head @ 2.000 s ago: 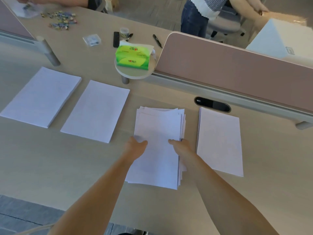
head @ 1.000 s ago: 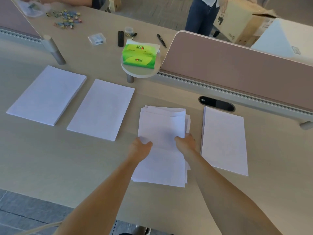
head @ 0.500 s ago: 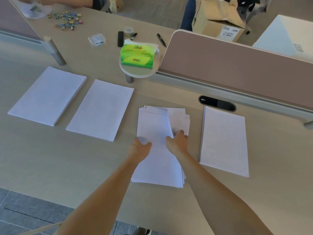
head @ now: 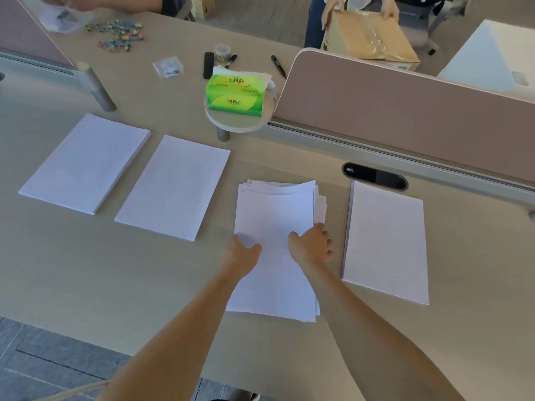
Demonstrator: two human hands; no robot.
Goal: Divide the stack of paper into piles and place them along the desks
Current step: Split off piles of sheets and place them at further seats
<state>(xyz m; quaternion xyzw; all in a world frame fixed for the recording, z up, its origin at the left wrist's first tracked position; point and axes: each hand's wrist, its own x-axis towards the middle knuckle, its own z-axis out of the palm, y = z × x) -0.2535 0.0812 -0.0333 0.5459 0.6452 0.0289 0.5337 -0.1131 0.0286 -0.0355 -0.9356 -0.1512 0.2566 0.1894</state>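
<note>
White paper stack (head: 275, 215) between left hand (head: 241, 254) and right hand (head: 311, 247), fingers (head: 326, 241) seemingly curled round its edges.

No legible text
The green tissue pack (head: 236, 95) carries red print, and the cardboard box (head: 367, 39) a white label (head: 404, 66); both are too blurred to read.

The left hand (head: 241, 253) and right hand (head: 311, 246) are bare. So are the left arm (head: 173, 337) and right arm (head: 373, 337), uncovered from wrist to the near edge of view. A pale cord (head: 72, 389) crosses the near left corner beside the left arm; whether it is worn is unclear. A dark shoe (head: 244, 397) tip shows at the near edge.
</note>
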